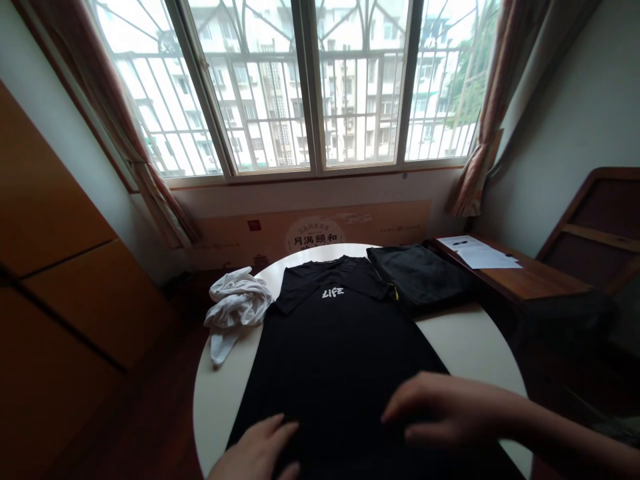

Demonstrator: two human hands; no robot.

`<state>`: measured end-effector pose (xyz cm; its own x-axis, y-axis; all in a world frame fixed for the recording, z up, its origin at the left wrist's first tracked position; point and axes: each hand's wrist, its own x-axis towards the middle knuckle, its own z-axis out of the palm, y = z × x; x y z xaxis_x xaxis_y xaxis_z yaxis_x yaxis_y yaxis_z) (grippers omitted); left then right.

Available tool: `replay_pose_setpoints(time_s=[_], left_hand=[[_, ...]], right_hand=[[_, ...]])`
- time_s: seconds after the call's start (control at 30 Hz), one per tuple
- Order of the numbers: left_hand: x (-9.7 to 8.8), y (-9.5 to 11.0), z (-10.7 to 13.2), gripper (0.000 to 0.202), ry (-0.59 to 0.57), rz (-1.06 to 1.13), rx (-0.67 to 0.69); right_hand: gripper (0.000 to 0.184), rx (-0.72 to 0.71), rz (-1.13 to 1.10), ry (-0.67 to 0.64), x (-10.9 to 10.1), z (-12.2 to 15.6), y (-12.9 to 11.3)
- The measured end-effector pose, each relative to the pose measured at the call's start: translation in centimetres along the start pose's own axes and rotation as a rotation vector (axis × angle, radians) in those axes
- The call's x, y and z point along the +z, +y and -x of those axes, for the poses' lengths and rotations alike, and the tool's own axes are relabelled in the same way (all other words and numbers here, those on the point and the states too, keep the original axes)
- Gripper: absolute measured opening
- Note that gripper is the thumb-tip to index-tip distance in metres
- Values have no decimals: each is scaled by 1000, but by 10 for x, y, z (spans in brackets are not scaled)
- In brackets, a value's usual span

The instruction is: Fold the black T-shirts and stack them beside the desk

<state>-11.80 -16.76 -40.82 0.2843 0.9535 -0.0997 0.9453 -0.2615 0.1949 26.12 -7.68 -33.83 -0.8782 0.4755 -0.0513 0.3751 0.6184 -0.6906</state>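
Saw a wide barred window (313, 100) at twelve o'clock, then, lower down, a round pale bench (485, 353), read as the dial with six nearest the wearer. Found a black T-shirt (340, 353) spread flat down its middle, collar at twelve, sleeves towards eleven and one, lower end running out of view at six. Noted a printed tan board (240, 247) along the wall past twelve and a wooden side table (545, 280) beyond the rim at two. Made out a folded dark cloth (423, 273) on the bench at one, right by the sleeve there, and a crumpled white cloth (237, 300) at ten, just beside the other sleeve. Spotted white papers (483, 253) on the side table. Saw the right hand (430, 413) at four, fingers bent and thumb well apart, and the left hand (260, 447) between seven and eight, similarly wide, both over the T-shirt; could not tell whether touching the fabric. Picked out white lettering (333, 293) below the collar and a small yellow strip (395, 291) by the dark cloth's left edge.
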Motion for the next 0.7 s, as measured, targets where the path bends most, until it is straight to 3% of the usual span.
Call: replay_pose_setpoints(time_s=[0.07, 0.13, 0.23, 0.3, 0.4, 0.53, 0.7], left_hand=[[-37, 17, -47, 48, 81, -13, -84], [-70, 31, -112, 45, 140, -49, -115], [-98, 28, -209, 40, 98, -122, -114], [-102, 13, -257, 39, 100, -145, -108], [-94, -18, -304, 41, 93, -168, -89], [-83, -53, -345, 49, 83, -163, -101], [-63, -76, -387, 73, 58, -127, -209]], right_hand=[[40, 26, 112, 147, -24, -38, 19], [41, 53, 269, 300, -46, -85, 48], [41, 151, 368, 434, -74, -151, 92], [42, 225, 407, 472, -87, -182, 116], [44, 283, 429, 497, -99, -208, 143], [43, 295, 438, 505, -110, -235, 172], [42, 290, 439, 419, -114, -271, 199]])
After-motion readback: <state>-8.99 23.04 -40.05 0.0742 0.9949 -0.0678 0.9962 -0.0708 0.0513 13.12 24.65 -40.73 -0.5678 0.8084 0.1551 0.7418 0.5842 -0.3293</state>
